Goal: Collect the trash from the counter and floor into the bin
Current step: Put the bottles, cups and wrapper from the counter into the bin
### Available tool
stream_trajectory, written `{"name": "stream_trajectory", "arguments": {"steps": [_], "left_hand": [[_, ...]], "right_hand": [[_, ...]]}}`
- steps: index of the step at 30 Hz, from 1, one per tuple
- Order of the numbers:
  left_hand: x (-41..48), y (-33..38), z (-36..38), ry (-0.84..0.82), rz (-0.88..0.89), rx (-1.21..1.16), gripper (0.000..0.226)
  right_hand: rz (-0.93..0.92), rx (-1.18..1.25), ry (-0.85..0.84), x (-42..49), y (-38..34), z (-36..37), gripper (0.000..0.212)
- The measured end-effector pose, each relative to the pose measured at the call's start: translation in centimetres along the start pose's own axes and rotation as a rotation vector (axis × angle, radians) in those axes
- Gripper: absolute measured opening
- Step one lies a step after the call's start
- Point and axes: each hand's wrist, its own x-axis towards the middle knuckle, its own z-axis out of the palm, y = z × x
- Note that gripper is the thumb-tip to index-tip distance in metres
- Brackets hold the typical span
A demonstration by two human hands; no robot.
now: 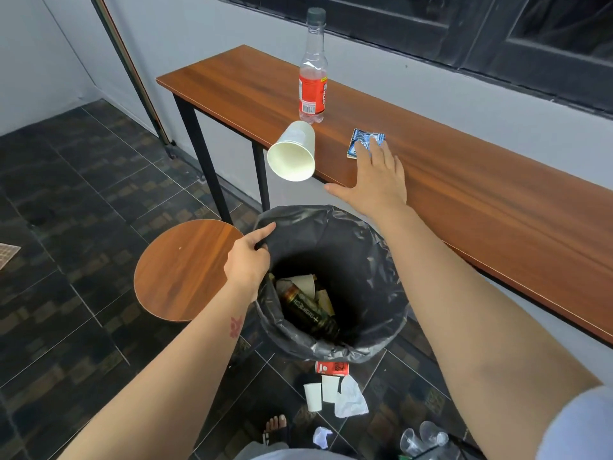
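At the bottom of the frame, trash lies on the dark tiled floor (83,194): clear plastic cups (421,439) at lower right, a crumpled white scrap (321,436), a white tissue (350,396), two small white cups (313,396) just beside it, and a red packet (331,368) touching the bin's near side.

In the lower middle stands the bin (381,260), lined with a black bag. A dark can (308,310) and crushed paper cups lie at its bottom. The left grip (248,260) pinches the bag's rim on the left side, forefinger stretched along it. A round wooden stool (182,270) sits just left of the bin.

Above the bin, the right grip (374,174) is spread flat with straight fingers over the table (464,180), its fingertips touching a blue packet (365,141) and holding nothing. Left of it, a white paper cup (293,152) is tilted with its mouth toward the camera, overlapping the table's front edge. No hand touches it, and I cannot tell whether it rests on the table.

Farther back, a clear bottle (313,68) with a red label and dark cap stands upright on the table.
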Motion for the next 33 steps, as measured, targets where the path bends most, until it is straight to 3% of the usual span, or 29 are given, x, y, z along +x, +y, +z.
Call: {"name": "stream_trajectory", "arguments": {"steps": [5, 14, 18, 21, 25, 27, 30, 33], "left_hand": [[1.0, 0.1, 0.1, 0.0, 0.003, -0.019, 0.048], [0.2, 0.0, 0.0, 0.025, 0.007, -0.117, 0.049], [-1.4, -0.1, 0.0, 0.032, 0.012, -0.091, 0.05], [-2.2, -0.7, -0.1, 0.036, 0.016, -0.116, 0.051], [-3.1, -1.7, -0.7, 0.036, -0.009, -0.184, 0.052], [-3.6, -2.0, -1.1, 0.049, -0.031, -0.215, 0.052], [-4.1, -2.4, -1.7, 0.056, -0.038, -0.253, 0.051], [-4.2, -3.0, -2.4, 0.062, -0.038, -0.263, 0.051]], "right_hand": [[-0.033, -0.022, -0.051, 1.0, 0.1, 0.5, 0.095], [-0.219, -0.068, 0.436, -4.4, 1.1, 2.6, 0.032], [-0.318, -0.055, 0.644, -7.7, 2.2, 3.8, 0.041], [-0.472, 0.074, 0.735, -10.6, 2.0, 3.5, 0.033], [-0.678, 0.154, 0.523, -14.3, 1.4, 4.9, 0.035], [-0.631, 0.149, 0.324, -15.1, 1.3, 6.8, 0.04], [-0.479, 0.048, -0.132, -14.9, 0.9, 9.0, 0.047], [-0.445, -0.05, -0.402, -14.7, 0.2, 10.0, 0.051]]}}
